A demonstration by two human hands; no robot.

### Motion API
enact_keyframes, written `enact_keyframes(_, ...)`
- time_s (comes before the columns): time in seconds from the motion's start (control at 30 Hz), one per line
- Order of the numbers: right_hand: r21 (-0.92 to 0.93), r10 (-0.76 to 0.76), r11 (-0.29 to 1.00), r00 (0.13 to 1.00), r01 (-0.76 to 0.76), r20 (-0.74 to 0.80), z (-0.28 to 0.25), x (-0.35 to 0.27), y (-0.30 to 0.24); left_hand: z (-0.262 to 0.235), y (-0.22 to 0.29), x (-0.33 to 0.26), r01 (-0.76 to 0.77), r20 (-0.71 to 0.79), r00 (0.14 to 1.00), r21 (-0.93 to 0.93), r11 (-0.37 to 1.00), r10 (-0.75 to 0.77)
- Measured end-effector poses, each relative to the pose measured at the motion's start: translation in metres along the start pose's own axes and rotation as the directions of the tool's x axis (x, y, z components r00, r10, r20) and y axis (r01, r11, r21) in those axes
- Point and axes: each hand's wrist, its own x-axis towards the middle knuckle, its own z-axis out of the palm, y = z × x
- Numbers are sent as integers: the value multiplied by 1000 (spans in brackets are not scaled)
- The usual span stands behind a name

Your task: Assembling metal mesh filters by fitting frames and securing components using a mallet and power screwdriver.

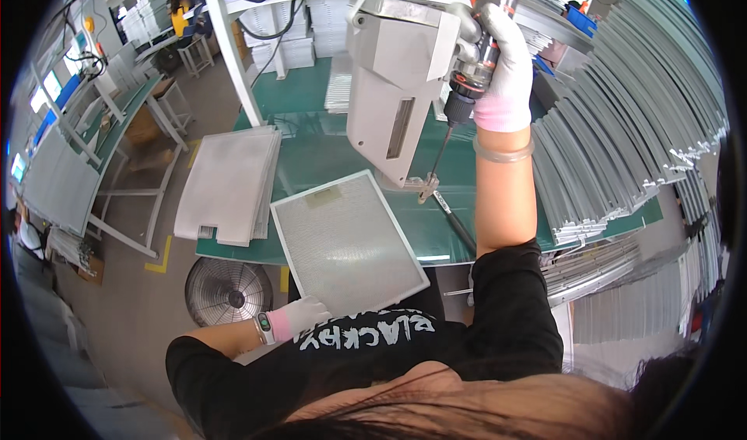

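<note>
My gloved right hand (507, 65) is closed round an orange and black cordless drill (489, 39), held upright with its long bit pointing down. The bit's tip meets a small see-through fixture (426, 189) at the foot of a grey-white machine housing (389, 90). In front of that housing, a flat mesh panel with a white frame (342, 241) leans tilted over the table's near edge. My gloved left hand (305, 315) grips the panel's lower left corner; the panel hides part of the fingers. A dark pen-like tool (454, 218) lies beside the fixture.
The green table (311, 136) carries a stack of white sheets (226, 183) at the left. Tall rows of thin grey frames (622, 121) crowd the right side. A floor fan (229, 290) stands below the front edge. Farther back sits another person (187, 20).
</note>
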Motion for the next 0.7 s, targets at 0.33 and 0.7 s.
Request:
enact_keyframes(0.33, -145, -11, 989, 998, 1, -65, 1, -25, 7, -144, -41, 142, 663, -448, 676, 25, 748, -585)
enact_keyframes(0.7, -125, 3, 992, 972, -33, -234, 14, -80, 24, -137, 60, 169, 421, -610, 740, 93, 902, -283)
